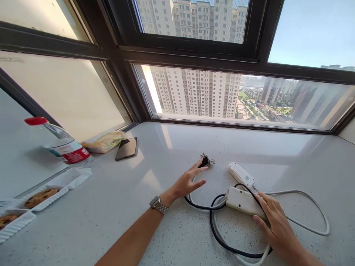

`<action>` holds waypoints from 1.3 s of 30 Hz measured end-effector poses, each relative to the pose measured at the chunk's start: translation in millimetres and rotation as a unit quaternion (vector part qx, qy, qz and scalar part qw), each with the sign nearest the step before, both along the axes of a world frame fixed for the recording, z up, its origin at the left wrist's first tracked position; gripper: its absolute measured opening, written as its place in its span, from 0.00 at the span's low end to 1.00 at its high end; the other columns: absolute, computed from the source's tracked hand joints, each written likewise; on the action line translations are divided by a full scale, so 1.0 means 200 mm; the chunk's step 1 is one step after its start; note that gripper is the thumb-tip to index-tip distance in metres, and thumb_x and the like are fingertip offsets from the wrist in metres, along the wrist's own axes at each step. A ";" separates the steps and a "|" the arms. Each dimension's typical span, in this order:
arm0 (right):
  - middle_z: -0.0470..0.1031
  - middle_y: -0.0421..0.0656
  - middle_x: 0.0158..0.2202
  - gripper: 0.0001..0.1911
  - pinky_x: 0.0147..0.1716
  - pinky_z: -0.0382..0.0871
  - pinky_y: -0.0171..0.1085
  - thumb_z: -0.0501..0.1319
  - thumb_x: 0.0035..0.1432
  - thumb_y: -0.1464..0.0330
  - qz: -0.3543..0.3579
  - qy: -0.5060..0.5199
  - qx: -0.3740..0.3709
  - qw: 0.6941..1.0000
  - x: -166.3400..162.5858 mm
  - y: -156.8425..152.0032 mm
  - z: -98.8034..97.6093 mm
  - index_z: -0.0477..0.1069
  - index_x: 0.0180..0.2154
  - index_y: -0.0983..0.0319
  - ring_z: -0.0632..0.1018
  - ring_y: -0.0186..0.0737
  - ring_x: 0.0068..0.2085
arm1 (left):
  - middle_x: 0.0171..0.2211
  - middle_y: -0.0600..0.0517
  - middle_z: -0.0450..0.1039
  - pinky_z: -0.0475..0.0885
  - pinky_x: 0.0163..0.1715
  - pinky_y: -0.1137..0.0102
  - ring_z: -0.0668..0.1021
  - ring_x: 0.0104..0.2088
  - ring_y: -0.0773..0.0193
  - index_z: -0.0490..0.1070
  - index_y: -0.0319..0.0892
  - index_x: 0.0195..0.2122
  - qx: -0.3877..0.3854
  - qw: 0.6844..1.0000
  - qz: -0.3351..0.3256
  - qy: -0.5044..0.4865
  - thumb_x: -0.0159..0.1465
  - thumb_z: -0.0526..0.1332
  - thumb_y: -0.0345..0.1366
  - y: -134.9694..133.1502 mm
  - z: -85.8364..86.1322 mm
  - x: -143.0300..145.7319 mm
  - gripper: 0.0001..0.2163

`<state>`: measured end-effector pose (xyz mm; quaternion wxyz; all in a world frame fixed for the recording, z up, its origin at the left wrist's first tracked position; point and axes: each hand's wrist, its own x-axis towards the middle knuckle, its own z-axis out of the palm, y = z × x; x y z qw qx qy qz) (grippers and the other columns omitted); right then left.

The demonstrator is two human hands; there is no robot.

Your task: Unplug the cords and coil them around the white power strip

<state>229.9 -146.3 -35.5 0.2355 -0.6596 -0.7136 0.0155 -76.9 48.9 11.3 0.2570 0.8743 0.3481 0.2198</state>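
The right hand (pixel 273 221) lay on the white power strip (pixel 242 201), fingers closed over its end, on the bench (pixel 111 207). The left hand (pixel 188 181) reached, fingers open, touching the black plug (pixel 204 161); better to pinch its body, not the cable (pixel 215 232).

Both hands low and forward: left (pixel 188 181) outstretched with fingers spread, right (pixel 273 221) palm-down, loosely curled.
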 end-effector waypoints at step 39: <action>0.62 0.40 0.19 0.24 0.23 0.60 0.34 0.49 0.62 0.54 -0.050 0.081 0.115 0.989 0.01 0.41 0.05 0.61 0.19 0.60 0.65 0.36 0.22 | 0.60 0.45 0.63 0.51 0.61 0.51 0.62 0.61 0.49 0.67 0.47 0.57 0.224 0.971 0.077 0.040 0.65 0.51 0.50 -0.01 -0.03 0.07 0.22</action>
